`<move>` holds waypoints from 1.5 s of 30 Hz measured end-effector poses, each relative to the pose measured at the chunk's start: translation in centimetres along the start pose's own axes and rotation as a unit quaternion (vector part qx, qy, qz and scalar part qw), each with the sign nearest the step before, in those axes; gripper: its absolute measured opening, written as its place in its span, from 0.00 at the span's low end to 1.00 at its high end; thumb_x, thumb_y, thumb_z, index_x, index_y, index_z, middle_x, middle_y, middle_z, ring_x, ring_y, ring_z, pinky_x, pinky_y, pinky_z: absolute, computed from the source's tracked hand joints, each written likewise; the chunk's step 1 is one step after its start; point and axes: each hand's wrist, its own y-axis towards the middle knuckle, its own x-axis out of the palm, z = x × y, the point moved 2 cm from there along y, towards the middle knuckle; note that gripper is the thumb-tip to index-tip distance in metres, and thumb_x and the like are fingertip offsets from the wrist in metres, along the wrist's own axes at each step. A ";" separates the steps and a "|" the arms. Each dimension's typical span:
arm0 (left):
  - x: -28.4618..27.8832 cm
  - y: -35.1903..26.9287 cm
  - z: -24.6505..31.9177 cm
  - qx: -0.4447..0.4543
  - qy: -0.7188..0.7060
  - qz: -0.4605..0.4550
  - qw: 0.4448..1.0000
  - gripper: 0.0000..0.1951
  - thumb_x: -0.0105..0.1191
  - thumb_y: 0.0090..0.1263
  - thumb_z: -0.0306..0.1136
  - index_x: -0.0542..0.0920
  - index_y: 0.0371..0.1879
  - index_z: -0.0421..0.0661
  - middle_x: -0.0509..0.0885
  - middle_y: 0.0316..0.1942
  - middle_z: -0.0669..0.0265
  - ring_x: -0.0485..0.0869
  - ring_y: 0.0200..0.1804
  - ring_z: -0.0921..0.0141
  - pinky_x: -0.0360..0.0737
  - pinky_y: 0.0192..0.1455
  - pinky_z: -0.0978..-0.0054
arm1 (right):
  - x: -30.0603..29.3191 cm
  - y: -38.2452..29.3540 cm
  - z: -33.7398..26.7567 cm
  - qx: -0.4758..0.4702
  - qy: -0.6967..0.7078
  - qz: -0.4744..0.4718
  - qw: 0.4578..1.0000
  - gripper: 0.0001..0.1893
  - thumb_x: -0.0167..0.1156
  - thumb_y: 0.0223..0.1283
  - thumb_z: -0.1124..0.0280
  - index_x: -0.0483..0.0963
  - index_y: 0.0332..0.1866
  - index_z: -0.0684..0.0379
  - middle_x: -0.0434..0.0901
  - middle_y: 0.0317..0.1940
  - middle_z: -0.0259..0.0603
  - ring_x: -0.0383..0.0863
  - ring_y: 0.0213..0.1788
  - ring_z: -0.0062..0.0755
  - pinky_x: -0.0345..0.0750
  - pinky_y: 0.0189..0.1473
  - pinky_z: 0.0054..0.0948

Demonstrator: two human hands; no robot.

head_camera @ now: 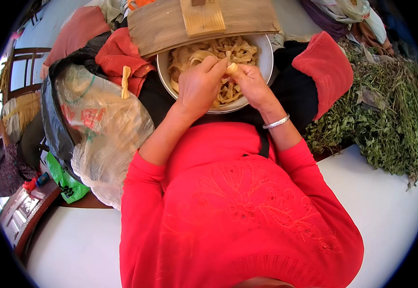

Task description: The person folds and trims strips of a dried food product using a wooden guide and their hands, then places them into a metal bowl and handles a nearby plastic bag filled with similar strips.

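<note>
My left hand [198,84] and my right hand [254,82] meet over a white metal basin [267,54]. The fingers of both are closed on one tan strip [232,68], which looks like tofu skin. Part of it is wound into a pale bundle at the right fingertips; the rest is hidden by the fingers. Below the hands, many similar tan strips [241,48] lie loose and tangled in the basin. A tied knot of the same strip [125,82] rests to the left, at the edge of a red cloth [122,50]. A silver bracelet circles my right wrist.
A wooden board [158,27] with a lighter block on it covers the basin's far edge. A clear plastic sack [104,97] lies left. At right are a red pad [326,72] and a heap of cut green plants [381,118]. A green bag [65,180] sits low left.
</note>
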 end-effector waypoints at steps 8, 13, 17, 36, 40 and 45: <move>-1.0 0.2 1.3 -0.082 -0.125 -0.073 0.986 0.12 0.54 0.65 0.31 0.78 0.46 0.43 0.80 0.43 0.56 0.81 0.41 0.54 0.78 0.39 0.62 | 1.5 -0.1 0.1 -0.080 0.132 0.042 0.987 0.06 0.56 0.59 0.79 0.80 0.35 0.68 0.76 0.48 0.37 0.76 0.45 0.21 0.72 0.49 0.20; 0.6 1.4 0.1 -0.149 -0.078 -0.067 0.984 0.12 0.48 0.72 0.36 0.78 0.42 0.40 0.79 0.25 0.63 0.78 0.27 0.66 0.74 0.32 0.73 | 1.0 0.0 -2.0 -0.269 -0.113 0.151 0.944 0.03 0.60 0.55 0.81 0.78 0.34 0.68 0.74 0.47 0.41 0.75 0.46 0.28 0.72 0.49 0.23; 2.4 0.0 -2.5 -0.285 -0.381 -0.067 0.877 0.13 0.45 0.75 0.38 0.79 0.39 0.40 0.72 0.19 0.73 0.70 0.22 0.78 0.67 0.26 0.80 | 1.3 -0.2 -3.0 -0.289 -0.117 0.190 0.931 0.02 0.62 0.54 0.80 0.79 0.32 0.66 0.75 0.46 0.42 0.75 0.47 0.31 0.72 0.50 0.25; -2.0 2.4 -2.6 -0.249 -0.392 -0.130 0.876 0.08 0.55 0.69 0.34 0.76 0.33 0.42 0.74 0.23 0.74 0.70 0.28 0.81 0.71 0.30 0.80 | -2.3 2.9 -8.5 0.010 -0.041 -0.142 0.989 0.07 0.63 0.59 0.73 0.78 0.39 0.65 0.80 0.27 0.33 0.77 0.27 0.17 0.76 0.32 0.17; -2.7 4.5 -4.7 -0.247 -0.415 -0.126 0.867 0.06 0.53 0.69 0.32 0.78 0.33 0.42 0.75 0.23 0.74 0.71 0.28 0.81 0.69 0.31 0.83 | -3.4 5.0 -8.2 -0.024 0.026 -0.116 0.993 0.05 0.62 0.60 0.74 0.78 0.37 0.64 0.80 0.26 0.34 0.78 0.27 0.17 0.77 0.30 0.15; -3.0 6.4 -8.3 -0.317 -0.393 -0.113 0.856 0.07 0.52 0.71 0.32 0.78 0.40 0.43 0.75 0.25 0.76 0.65 0.22 0.84 0.60 0.24 0.87 | -2.8 8.3 -7.5 -0.072 -0.035 -0.029 0.996 0.04 0.61 0.62 0.73 0.78 0.38 0.62 0.79 0.27 0.31 0.75 0.26 0.14 0.74 0.30 0.14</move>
